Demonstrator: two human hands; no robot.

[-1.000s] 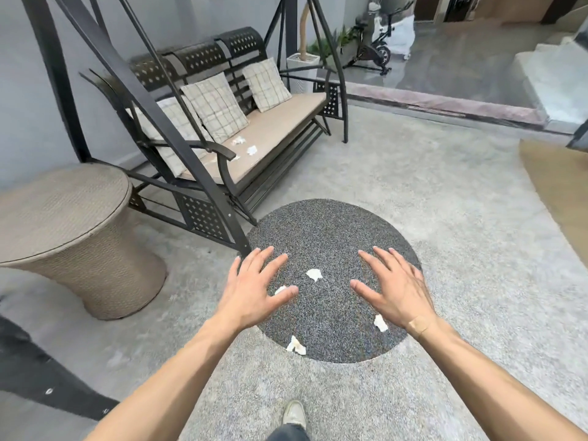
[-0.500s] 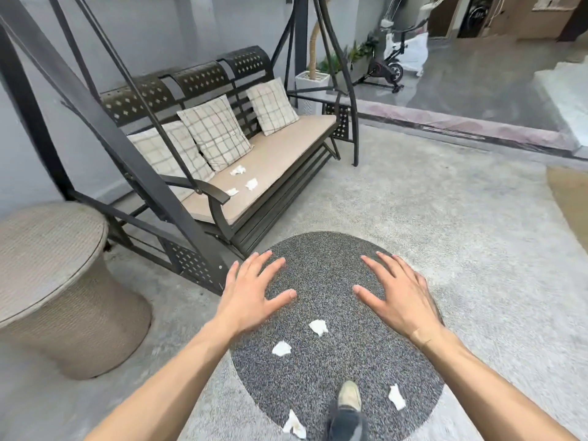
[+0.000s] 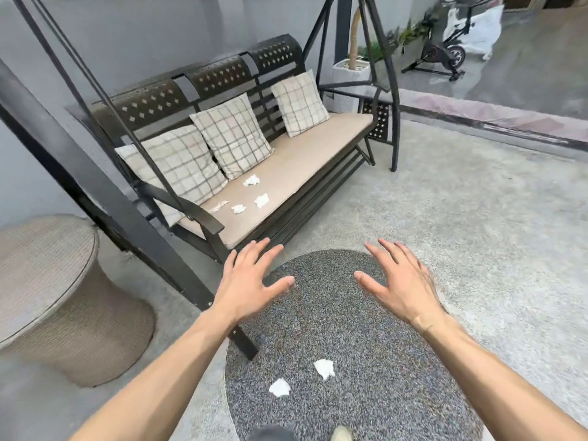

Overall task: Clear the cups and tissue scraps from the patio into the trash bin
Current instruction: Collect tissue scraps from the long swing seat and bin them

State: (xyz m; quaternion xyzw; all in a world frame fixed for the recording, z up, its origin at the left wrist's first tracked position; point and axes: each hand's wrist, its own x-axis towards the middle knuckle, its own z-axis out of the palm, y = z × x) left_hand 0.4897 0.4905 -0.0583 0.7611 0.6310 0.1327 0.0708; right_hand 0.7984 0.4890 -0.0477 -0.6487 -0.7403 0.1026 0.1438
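Observation:
Two white tissue scraps lie on the round dark mat (image 3: pixel 381 393): one scrap (image 3: pixel 324 368) near its middle, another scrap (image 3: pixel 279 387) to its left. Several more tissue scraps (image 3: pixel 251 181) are scattered on the swing bench's beige seat cushion (image 3: pixel 302 160). My left hand (image 3: pixel 246 283) and my right hand (image 3: pixel 399 283) hover side by side above the mat's far edge, fingers spread, holding nothing. No cup and no trash bin are in view.
A black metal swing bench frame (image 3: pixel 105 192) slants across the left, one foot resting at the mat's edge. A wicker side table (image 3: pixel 47 297) stands at the left. A potted plant (image 3: pixel 351 71) and an exercise bike (image 3: pixel 442 55) are at the back.
I have walked toward the bench: the mat and its scraps slid down the view, the bench grew larger. Both hands stay spread and hold nothing.

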